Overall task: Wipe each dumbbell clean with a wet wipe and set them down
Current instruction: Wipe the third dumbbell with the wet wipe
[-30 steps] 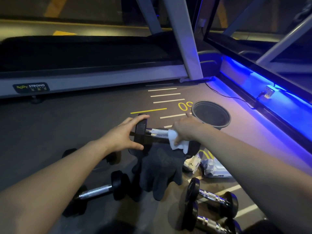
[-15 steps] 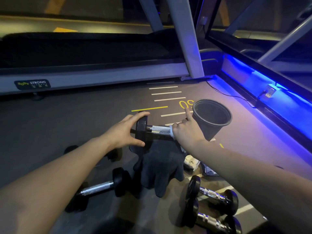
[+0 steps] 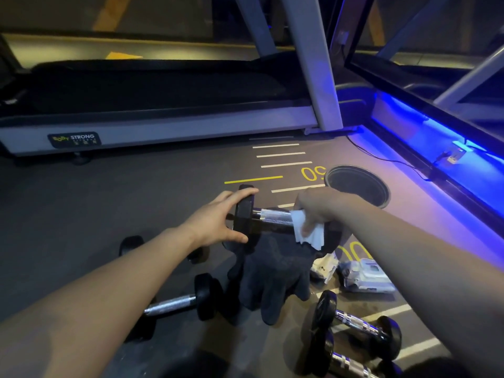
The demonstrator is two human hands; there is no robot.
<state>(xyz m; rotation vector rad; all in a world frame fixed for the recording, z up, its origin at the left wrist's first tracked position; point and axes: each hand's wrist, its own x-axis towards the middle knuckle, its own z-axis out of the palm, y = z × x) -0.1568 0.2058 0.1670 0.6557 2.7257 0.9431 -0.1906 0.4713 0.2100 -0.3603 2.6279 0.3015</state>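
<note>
A black dumbbell [image 3: 270, 218] with a chrome handle lies raised above the floor, over a dark glove. My left hand [image 3: 218, 219] grips its left head, fingers over the top and thumb under it. My right hand [image 3: 313, 211] holds a white wet wipe [image 3: 308, 233] wrapped on the right part of the handle; the right head is hidden behind that hand. Several other dumbbells lie on the floor: one at lower left [image 3: 174, 304], two at lower right [image 3: 360, 323] [image 3: 351, 366], and one partly hidden under my left forearm [image 3: 131, 244].
A dark glove [image 3: 270, 276] lies under the held dumbbell. A wet wipe packet [image 3: 365, 274] and torn wrapper [image 3: 324, 268] lie to the right. A black bucket [image 3: 357, 184] stands beyond my right hand. A treadmill [image 3: 163, 126] runs across the back; a blue-lit ledge [image 3: 441, 148] borders the right.
My right hand slid along the handle and turned, so the white wipe hangs out below it again. The view shifted slightly; my left hand kept its grip on the left head.
</note>
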